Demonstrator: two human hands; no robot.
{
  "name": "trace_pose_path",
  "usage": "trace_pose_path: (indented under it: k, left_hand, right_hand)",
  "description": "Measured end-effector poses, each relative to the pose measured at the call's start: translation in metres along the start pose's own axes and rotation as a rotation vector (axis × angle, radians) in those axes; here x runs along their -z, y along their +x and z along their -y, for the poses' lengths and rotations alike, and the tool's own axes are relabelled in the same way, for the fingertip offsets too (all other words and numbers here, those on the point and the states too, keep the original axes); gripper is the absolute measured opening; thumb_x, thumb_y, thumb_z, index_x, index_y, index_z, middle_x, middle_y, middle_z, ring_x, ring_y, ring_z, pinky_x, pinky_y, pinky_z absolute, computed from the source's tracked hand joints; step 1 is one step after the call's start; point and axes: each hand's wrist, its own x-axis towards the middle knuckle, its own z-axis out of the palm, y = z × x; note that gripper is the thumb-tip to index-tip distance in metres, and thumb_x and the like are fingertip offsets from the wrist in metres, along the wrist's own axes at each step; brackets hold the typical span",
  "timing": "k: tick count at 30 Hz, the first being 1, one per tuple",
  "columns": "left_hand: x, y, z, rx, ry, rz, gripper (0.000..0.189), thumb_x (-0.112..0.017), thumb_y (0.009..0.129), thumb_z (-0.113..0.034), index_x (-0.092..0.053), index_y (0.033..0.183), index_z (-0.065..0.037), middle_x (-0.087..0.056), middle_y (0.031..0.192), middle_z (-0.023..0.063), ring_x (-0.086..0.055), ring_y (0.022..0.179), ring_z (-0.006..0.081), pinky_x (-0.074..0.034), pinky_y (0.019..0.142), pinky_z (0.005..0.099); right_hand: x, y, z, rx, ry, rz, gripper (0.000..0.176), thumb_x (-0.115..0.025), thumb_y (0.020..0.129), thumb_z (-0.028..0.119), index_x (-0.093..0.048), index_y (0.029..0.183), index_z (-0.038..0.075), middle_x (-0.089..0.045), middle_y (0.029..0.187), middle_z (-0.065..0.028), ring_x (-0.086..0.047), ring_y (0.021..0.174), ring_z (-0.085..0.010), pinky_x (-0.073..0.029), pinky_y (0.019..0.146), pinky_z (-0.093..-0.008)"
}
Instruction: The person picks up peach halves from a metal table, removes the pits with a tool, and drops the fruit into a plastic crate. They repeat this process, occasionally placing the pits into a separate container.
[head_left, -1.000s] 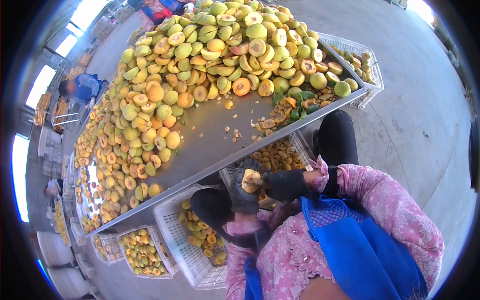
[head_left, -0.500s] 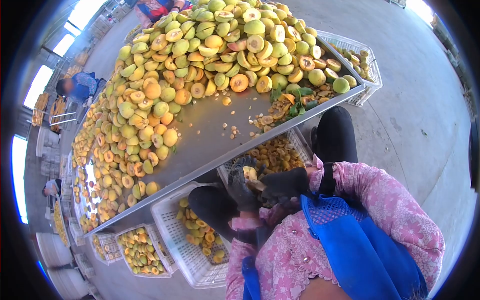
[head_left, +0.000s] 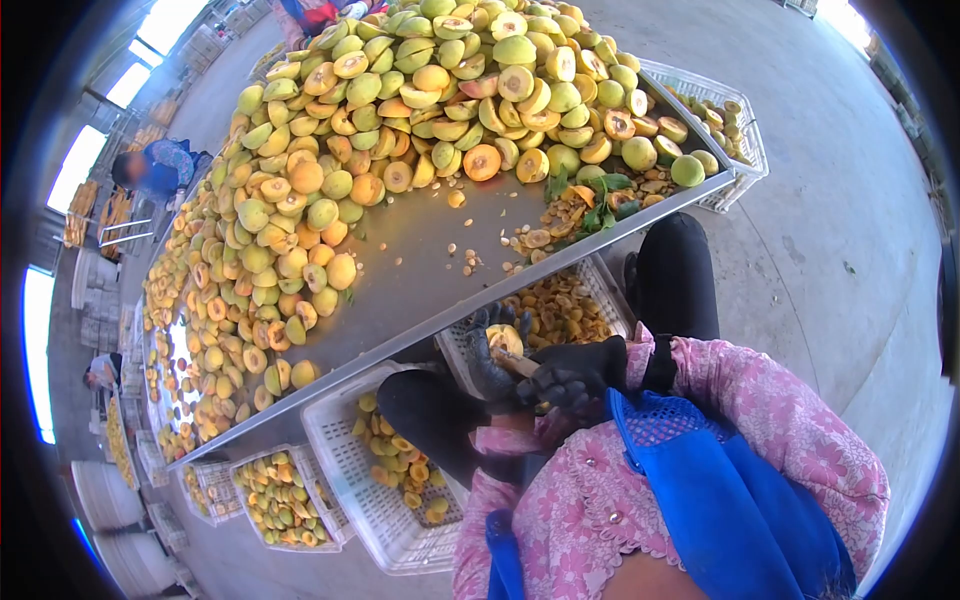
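Observation:
My left hand (head_left: 490, 362), in a dark glove, holds a halved fruit (head_left: 505, 340) with its cut face up, over the crate at the table's edge. My right hand (head_left: 562, 385), also in a dark glove, is closed round the handle of a small tool (head_left: 518, 364), whose end meets the fruit. The tool's tip is too small to make out. Beneath and beyond the hands, a white crate (head_left: 612, 290) holds fruit scraps (head_left: 560, 310).
A metal table (head_left: 420, 260) bears a large heap of halved fruit (head_left: 400, 110), with leaves (head_left: 600, 212) near its edge. White crates (head_left: 345, 440) of fruit stand at lower left; another crate (head_left: 750, 150) is beyond the right corner. Co-workers (head_left: 160, 170) are at the left and top.
My left hand's fingers have spread slightly, and the halved fruit shows more of its cut face. My right hand has turned a little, with the tool still at the fruit.

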Motion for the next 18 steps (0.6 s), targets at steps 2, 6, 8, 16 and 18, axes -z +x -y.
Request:
trace_pose_path:
  k: [2,6,8,16,18]
  left_hand:
    - [0.005,0.002,0.001,-0.01,0.061,0.012,0.036,-0.046,0.092,-0.024,-0.047,0.12,-0.002,-0.055,0.116,0.0114,-0.052,0.107,0.0248,-0.04,0.095,0.0437]
    - [0.035,0.016,-0.004,-0.116,0.359,0.071,0.034,-0.047,0.091,-0.022,-0.048,0.119,-0.002,-0.056,0.115,0.0109,-0.052,0.107,0.0243,-0.04,0.096,0.0423]
    - [0.037,0.018,-0.022,-0.166,0.462,0.109,0.034,-0.047,0.091,-0.022,-0.048,0.118,-0.002,-0.057,0.114,0.0108,-0.053,0.106,0.0241,-0.04,0.096,0.042]
    - [0.078,-0.038,-0.189,-0.513,0.898,-0.617,0.032,-0.053,0.087,-0.018,-0.058,0.107,0.006,-0.062,0.104,0.0116,-0.058,0.091,0.018,-0.047,0.079,0.0303]
    - [0.079,-0.039,-0.224,-0.157,1.338,-0.943,0.034,-0.053,0.086,-0.021,-0.058,0.108,0.005,-0.061,0.106,0.0134,-0.058,0.094,0.0188,-0.044,0.084,0.0307]
  right_hand:
    - [-0.012,-0.002,0.004,-0.126,0.127,0.042,0.033,-0.052,0.09,0.026,-0.047,0.11,0.0,-0.052,0.07,-0.0041,-0.048,0.05,-0.0096,-0.039,0.043,-0.0248]
    - [-0.05,-0.001,0.002,0.113,-0.773,-0.464,0.028,-0.052,0.087,0.02,-0.048,0.108,0.001,-0.051,0.065,-0.0038,-0.049,0.049,-0.0104,-0.039,0.042,-0.0239]
    - [-0.09,-0.011,0.005,0.239,-0.706,-0.568,0.023,-0.049,0.083,0.014,-0.049,0.103,0.002,-0.05,0.06,-0.0033,-0.049,0.045,-0.0109,-0.039,0.039,-0.0245]
    - [0.012,-0.03,0.009,-0.324,-1.627,-0.694,0.023,-0.054,0.084,0.019,-0.054,0.098,0.0,-0.057,0.073,-0.0092,-0.058,0.065,-0.0196,-0.047,0.059,-0.0339]
    - [0.039,-0.038,0.007,-0.423,-1.759,-0.633,0.023,-0.054,0.084,0.02,-0.054,0.097,0.0,-0.058,0.073,-0.0093,-0.058,0.065,-0.0195,-0.047,0.058,-0.0338]
